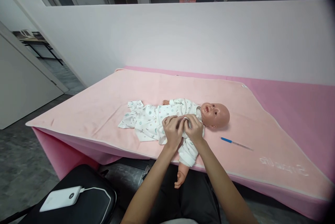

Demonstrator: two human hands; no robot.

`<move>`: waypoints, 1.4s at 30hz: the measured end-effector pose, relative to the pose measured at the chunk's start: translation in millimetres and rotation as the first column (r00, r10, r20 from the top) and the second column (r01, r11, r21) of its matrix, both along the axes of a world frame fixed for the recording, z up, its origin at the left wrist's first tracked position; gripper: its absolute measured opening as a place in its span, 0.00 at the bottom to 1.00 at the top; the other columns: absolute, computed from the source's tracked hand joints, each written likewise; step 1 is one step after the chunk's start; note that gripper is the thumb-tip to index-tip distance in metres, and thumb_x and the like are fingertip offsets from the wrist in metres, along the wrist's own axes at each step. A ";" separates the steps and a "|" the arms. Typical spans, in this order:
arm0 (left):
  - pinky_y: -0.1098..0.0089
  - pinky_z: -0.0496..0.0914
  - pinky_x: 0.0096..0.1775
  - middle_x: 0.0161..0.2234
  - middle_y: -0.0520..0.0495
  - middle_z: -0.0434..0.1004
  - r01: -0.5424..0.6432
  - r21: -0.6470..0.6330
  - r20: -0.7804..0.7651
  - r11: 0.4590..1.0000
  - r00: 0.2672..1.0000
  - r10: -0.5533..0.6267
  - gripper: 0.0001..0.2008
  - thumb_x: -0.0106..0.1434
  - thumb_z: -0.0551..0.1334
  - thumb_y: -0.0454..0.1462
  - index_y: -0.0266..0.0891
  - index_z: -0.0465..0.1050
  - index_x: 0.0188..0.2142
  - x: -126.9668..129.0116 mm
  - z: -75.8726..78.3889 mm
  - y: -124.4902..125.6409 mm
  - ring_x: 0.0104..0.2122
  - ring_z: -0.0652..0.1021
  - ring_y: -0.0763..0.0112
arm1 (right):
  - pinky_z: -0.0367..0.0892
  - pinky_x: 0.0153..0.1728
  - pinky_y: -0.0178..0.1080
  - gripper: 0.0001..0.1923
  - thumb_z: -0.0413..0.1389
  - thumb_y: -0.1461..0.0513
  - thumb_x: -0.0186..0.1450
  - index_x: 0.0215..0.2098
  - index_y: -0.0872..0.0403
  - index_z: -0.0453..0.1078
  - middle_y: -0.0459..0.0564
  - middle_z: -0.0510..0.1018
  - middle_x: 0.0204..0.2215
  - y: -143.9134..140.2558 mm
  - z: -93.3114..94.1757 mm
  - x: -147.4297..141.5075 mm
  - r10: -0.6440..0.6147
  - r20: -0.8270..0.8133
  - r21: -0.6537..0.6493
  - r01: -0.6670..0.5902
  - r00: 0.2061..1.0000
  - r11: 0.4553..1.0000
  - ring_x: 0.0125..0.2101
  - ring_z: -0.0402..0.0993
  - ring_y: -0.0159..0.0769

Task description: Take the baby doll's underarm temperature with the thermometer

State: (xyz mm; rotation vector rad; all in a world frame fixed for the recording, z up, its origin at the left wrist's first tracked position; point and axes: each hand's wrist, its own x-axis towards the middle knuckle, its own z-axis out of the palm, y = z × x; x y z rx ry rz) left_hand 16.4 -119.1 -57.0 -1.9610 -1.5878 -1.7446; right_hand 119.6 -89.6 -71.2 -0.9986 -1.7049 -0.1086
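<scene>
A baby doll [216, 114] lies on its back on a pink blanket [104, 98], head to the right. It wears a white patterned sleepsuit [149, 119]. My left hand [172, 129] and my right hand [194, 128] rest together on the doll's chest, fingers pinching the sleepsuit's front near the collar. One doll arm hangs over the table's near edge, its bare hand [180, 179] below the blanket.
A thin blue-and-clear thermometer or pen [235, 143] lies on the blanket right of the doll. A black bag [86, 206] with a white power bank [61, 198] and cable sits at the lower left. A white partition wall [183, 35] runs behind the table.
</scene>
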 end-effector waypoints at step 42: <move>0.57 0.56 0.49 0.44 0.46 0.71 -0.181 -0.241 -0.062 0.954 0.983 0.171 0.08 0.63 0.56 0.36 0.44 0.72 0.41 -24.6 -3.0 -34.1 0.47 0.67 0.61 | 0.69 0.26 0.33 0.18 0.48 0.69 0.61 0.48 0.55 0.68 0.55 0.77 0.43 -16.9 0.5 -10.1 0.013 0.245 0.227 -0.071 0.969 0.971 0.34 0.78 0.36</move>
